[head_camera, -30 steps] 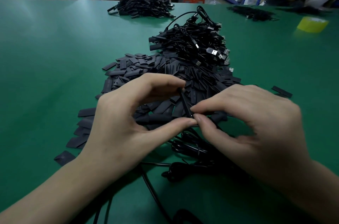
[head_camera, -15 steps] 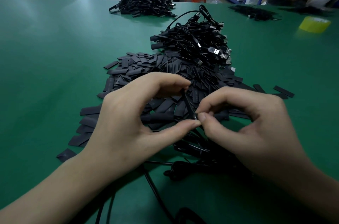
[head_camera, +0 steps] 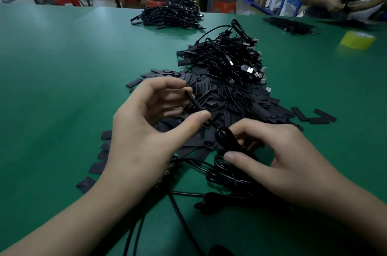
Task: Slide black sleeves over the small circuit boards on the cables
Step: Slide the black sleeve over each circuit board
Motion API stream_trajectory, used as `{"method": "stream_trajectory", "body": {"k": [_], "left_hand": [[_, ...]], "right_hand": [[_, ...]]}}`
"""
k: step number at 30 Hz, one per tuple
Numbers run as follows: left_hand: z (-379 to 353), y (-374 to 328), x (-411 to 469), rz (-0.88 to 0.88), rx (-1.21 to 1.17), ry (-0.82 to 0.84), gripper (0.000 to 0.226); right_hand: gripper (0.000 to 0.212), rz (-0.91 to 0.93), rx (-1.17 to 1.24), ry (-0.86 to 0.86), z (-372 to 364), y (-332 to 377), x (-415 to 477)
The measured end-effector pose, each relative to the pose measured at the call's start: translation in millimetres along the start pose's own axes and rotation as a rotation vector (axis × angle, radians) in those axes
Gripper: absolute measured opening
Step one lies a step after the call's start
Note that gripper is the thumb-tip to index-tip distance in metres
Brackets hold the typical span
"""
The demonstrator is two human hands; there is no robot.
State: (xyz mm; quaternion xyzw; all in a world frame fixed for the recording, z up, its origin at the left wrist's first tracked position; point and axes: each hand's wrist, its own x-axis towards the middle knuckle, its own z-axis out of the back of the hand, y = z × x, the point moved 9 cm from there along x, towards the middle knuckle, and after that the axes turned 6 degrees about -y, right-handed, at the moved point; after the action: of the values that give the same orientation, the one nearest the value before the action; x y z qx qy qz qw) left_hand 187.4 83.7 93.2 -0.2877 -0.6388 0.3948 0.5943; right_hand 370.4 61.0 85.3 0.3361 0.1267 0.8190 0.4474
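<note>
My left hand [head_camera: 146,130] pinches a flat black sleeve [head_camera: 193,102] edge-on between thumb and fingertips; the sleeve slants from upper left to lower right. A thin black cable runs out of its lower end into a small loop [head_camera: 225,136]. My right hand [head_camera: 278,163] grips that looped cable just below and right of the sleeve. No circuit board shows; the sleeve hides whatever is inside it. A heap of loose black sleeves [head_camera: 219,96] lies behind my hands on the green table [head_camera: 62,88].
A tangle of black USB cables [head_camera: 230,60] sits behind the sleeve heap, another pile [head_camera: 169,15] farther back. More cables [head_camera: 219,184] lie under my right hand. A yellow tape roll [head_camera: 357,39] stands at right. Another person's hands [head_camera: 343,6] work at the far right edge.
My right hand has let go at the sleeve's lower end and dropped down and right onto the looped cable. My left hand has tilted the sleeve and shifted slightly left.
</note>
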Motion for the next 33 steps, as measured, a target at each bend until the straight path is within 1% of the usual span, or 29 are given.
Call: {"method": "stream_trajectory", "body": {"k": [2,4,5,6,8,9,13,16,19,20,22,24,26,29,31,33], "left_hand": [[1.6,6.1,1.1,0.033,0.02,0.017,0.057],[4.3,7.8,3.1,0.026,0.137,0.035,0.061],[6.3,6.8,4.6,0.001,0.229,0.044,0.057],[8.4,4.9,6.4,-0.033,0.336,0.054,0.049],[11.0,1.9,10.1,-0.094,0.536,0.099,0.03],[10.5,2.5,11.5,-0.103,0.603,0.144,0.028],[4.1,10.9,11.0,-0.094,0.825,0.37,0.046],[3.4,15.9,11.0,-0.071,0.901,0.487,0.054],[4.9,19.2,12.1,-0.047,0.905,0.59,0.051],[5.5,20.1,12.1,-0.036,0.9,0.625,0.051],[6.0,22.1,10.3,-0.014,0.906,0.69,0.053],[4.5,24.4,7.0,-0.007,0.925,0.753,0.053],[0.7,26.0,2.3,-0.008,0.937,0.815,0.053],[-2.2,28.0,-2.1,-0.022,0.94,0.869,0.06],[-0.9,28.9,-1.9,-0.032,0.943,0.87,0.058],[-2.2,29.5,-3.1,-0.043,0.925,0.865,0.054]], "right_hand": [[0.014,0.003,-0.038,-0.053,6.8,-1.1,3.1],[0.011,-0.02,-0.091,-0.121,21.8,-5.6,9.3],[0.01,-0.031,-0.131,-0.157,31.8,-8.4,15.1],[0.011,-0.033,-0.188,-0.189,42.2,-10.6,23.5],[0.021,-0.032,-0.327,-0.226,59.8,-15.7,49.6],[0.027,-0.035,-0.392,-0.23,66.4,-18.8,67.5],[0.031,-0.049,-0.578,-0.227,87.7,-32.8,160.1],[0.037,-0.067,-0.721,-0.186,95.5,-43.0,222.1],[0.046,-0.148,-0.791,-0.129,95.5,-56.3,245.9],[0.046,-0.152,-0.782,-0.13,92.5,-56.8,246.2],[0.039,-0.088,-0.716,-0.144,79.4,-45.4,237.0],[0.029,-0.013,-0.588,-0.134,59.5,-25.6,210.2],[0.02,0.01,-0.433,-0.074,38.7,-6.2,168.8],[0.018,-0.061,-0.205,0.103,5.4,12.1,102.4],[0.022,-0.125,-0.108,0.209,-13.9,17.5,69.0],[0.031,-0.18,-0.073,0.249,-24.1,18.0,45.5]]}}
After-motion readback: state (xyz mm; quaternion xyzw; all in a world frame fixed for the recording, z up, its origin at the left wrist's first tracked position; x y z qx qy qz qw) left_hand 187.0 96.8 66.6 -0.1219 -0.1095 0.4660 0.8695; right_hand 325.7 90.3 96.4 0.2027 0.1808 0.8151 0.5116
